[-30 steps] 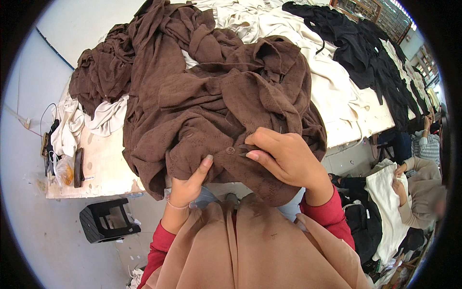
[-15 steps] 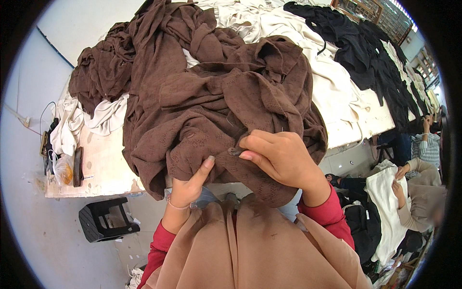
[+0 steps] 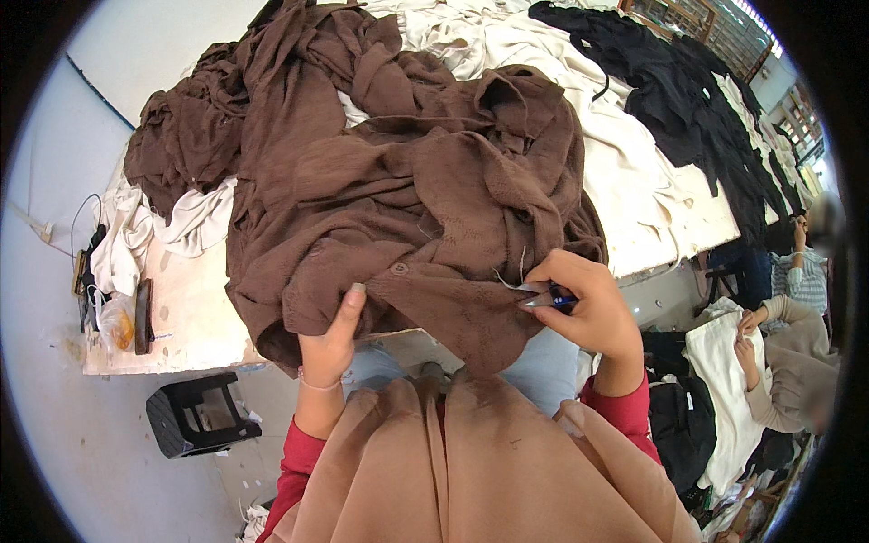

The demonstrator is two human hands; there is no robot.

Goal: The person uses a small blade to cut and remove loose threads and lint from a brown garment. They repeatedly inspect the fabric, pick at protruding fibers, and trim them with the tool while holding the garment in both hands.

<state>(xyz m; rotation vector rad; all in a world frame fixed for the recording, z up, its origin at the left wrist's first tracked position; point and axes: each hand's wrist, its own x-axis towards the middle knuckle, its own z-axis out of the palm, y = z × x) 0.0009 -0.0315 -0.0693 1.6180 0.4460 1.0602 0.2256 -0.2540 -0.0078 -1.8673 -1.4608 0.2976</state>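
Observation:
A brown patterned garment point(image 3: 353, 208) lies bunched over the near edge of the table. My left hand point(image 3: 328, 351) is closed on its lower edge, thumb on top and the other fingers hidden under the cloth. Close to that thumb a small round brown button point(image 3: 398, 270) shows on the fabric. In my right hand point(image 3: 593, 308) is a pair of small thread snips point(image 3: 541, 299) with metal blades and a blue part, the tips pointing left over the garment. Thin loose threads point(image 3: 522, 262) stand up beside the blades.
The pale table point(image 3: 204, 321) carries white cloth point(image 3: 625, 172) and black garments point(image 3: 674, 100) toward the right. At its left end lie a plastic bag point(image 3: 118, 321) and a dark bar-shaped object point(image 3: 143, 317). A black stool point(image 3: 204, 412) stands below. People sit at right, one holding white cloth point(image 3: 724, 389).
My right hand has moved right, away from the button, and the snips now show in it. My left hand has shifted slightly left with the cloth, which lies flatter around the button.

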